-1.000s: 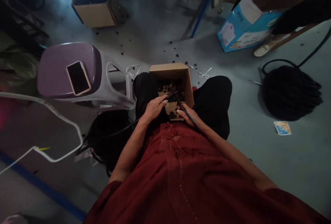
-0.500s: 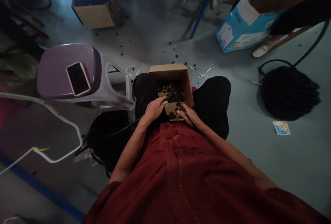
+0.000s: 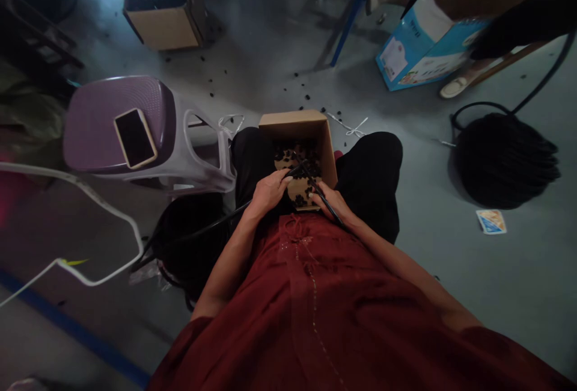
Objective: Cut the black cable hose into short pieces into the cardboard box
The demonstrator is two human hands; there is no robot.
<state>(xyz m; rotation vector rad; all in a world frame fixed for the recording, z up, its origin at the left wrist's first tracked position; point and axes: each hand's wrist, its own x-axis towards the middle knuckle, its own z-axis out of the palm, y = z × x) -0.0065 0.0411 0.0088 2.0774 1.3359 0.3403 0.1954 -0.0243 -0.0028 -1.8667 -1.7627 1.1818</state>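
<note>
Between my knees stands an open cardboard box (image 3: pixel 293 118) with many small black pieces (image 3: pixel 301 201) in it. Over its near left side my left hand (image 3: pixel 269 191) is closed around a black cord (image 3: pixel 223 220). The cord runs back past my forearm to a dark coiled bundle (image 3: pixel 192 240) beside my left leg. My right hand (image 3: pixel 331 200), at the box's near right, is closed on a long, slender dark tool (image 3: pixel 332 213). Its far end crosses close to the cord's end above the box; its exact kind and whether they touch are unclear.
A purple-topped stool (image 3: pixel 97 117) with a phone (image 3: pixel 135 138) stands at left. A large black coil (image 3: pixel 505 162) lies on the floor at right, near a small packet (image 3: pixel 491 221). Another person's foot (image 3: pixel 455 87) is beside a blue carton (image 3: pixel 428 57). Black bits litter the floor.
Both hands stay almost in place over the box. The tool and the cord's end have shifted only slightly, and the view has moved a touch.
</note>
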